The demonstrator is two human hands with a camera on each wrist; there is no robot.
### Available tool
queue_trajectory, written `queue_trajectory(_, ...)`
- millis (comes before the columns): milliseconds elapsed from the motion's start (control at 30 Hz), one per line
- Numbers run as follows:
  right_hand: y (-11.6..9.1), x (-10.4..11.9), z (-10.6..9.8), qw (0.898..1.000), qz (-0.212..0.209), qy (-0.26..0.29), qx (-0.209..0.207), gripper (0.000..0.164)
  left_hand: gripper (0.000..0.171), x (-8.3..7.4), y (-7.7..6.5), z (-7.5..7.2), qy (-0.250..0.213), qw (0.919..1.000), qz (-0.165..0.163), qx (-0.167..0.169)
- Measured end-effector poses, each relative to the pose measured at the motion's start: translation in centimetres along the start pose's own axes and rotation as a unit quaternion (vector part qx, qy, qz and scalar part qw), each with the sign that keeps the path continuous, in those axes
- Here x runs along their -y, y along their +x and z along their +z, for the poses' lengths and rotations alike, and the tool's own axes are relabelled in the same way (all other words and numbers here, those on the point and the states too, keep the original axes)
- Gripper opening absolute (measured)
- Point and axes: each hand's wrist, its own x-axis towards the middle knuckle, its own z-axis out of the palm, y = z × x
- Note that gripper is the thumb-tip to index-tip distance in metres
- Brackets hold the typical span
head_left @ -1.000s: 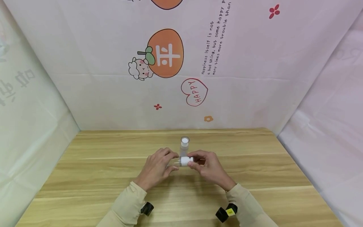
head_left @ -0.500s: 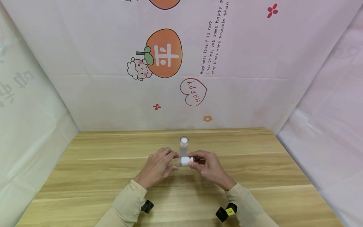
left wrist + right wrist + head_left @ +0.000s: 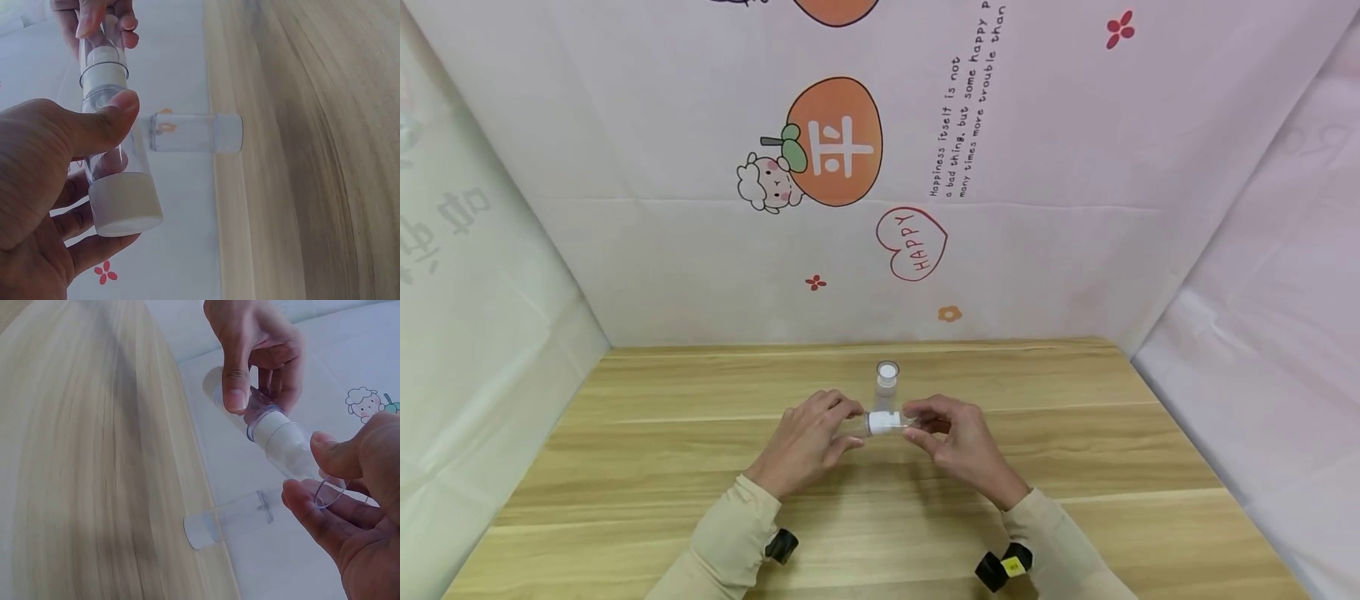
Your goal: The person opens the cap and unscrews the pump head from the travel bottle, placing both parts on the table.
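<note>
My left hand (image 3: 812, 437) grips the clear body of a pump bottle (image 3: 128, 200), its thumb across the side and its white base pointing towards the left wrist camera. The bottle lies sideways between my hands, its white collar (image 3: 883, 422) at the middle. My right hand (image 3: 962, 442) pinches a clear cap (image 3: 297, 459) between thumb and fingers. The cap's rim sits partway along the white collar, and the pump head shows through it. Just behind, a second clear bottle (image 3: 887, 379) with a white base (image 3: 229, 133) stands upright on the table.
The wooden table (image 3: 700, 375) reaches back to a printed white cloth (image 3: 700, 275), with more cloth at both sides. A black wrist camera (image 3: 782, 546) hangs at the left sleeve, and another black camera (image 3: 992, 572) at the right.
My hands have drawn slightly apart, the left moving left with the bottle. The cap has slid outward along the white collar. The standing bottle stays in place.
</note>
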Motion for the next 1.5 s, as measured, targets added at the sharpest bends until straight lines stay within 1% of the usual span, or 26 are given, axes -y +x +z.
queue_trajectory(167,0.0,-0.1,0.2,1.0,0.002,0.006,0.006,0.024,0.038,0.0,-0.1,0.1,-0.009,1.0,0.004,0.001)
queue_trajectory(400,-0.2,-0.3,0.0,1.0,0.007,0.001,0.008,0.026,0.037,0.1,-0.4,0.3,-0.019,0.9997,-0.013,0.007)
queue_trajectory(567,-0.3,-0.7,-0.8,1.0,0.01,-0.016,0.005,0.028,0.035,0.4,-0.9,0.5,-0.022,0.9991,-0.034,0.012)
queue_trajectory(800,-0.3,-1.9,-2.2,0.997,0.03,-0.064,-0.004,0.031,0.035,0.5,-1.4,0.6,-0.023,0.9982,-0.054,0.017)
queue_trajectory(1000,-0.3,-3.3,-3.2,0.991,0.057,-0.118,-0.012,0.029,0.036,0.5,-1.7,0.8,-0.037,0.9972,-0.061,0.021)
queue_trajectory(1200,-0.4,-5.0,-4.6,0.984,0.075,-0.159,-0.024,0.027,0.036,0.6,-1.8,1.0,-0.043,0.9972,-0.058,0.018)
queue_trajectory(1333,-0.5,-5.9,-5.6,0.979,0.106,-0.173,-0.03,0.026,0.036,0.6,-1.7,1.0,-0.045,0.997,-0.059,0.019)
queue_trajectory(1500,-0.7,-7.1,-6.8,0.97,0.147,-0.193,-0.026,0.028,0.036,0.6,-1.7,1.0,-0.054,0.9961,-0.065,0.024)
